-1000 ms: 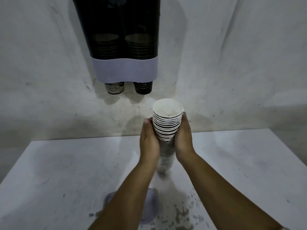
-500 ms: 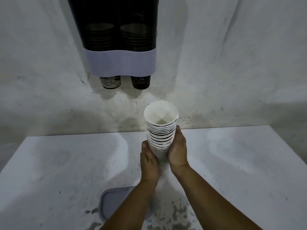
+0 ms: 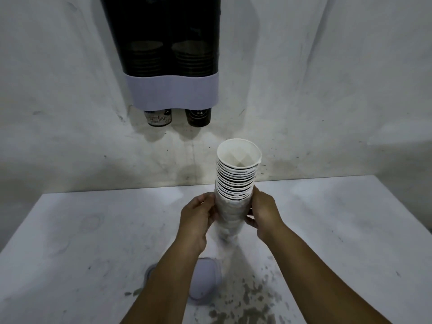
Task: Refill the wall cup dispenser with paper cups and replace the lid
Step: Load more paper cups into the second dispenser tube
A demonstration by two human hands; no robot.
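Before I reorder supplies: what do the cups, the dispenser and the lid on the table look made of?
Cups: paper, matte white inside, thin rolled rims showing as stacked rings. Dispenser: likely plastic, dark smoked see-through tubes with cups visible inside, and a matte pale band. Lid: probably matte pale plastic matching the band, partly hidden by an arm.

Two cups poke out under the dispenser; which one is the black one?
The right-hand cup, black with pale lettering. The left-hand cup beside it is pale with dark print.

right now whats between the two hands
In the head view, the stack of paper cups stands upright between the left hand and the right hand, both gripping its lower part.
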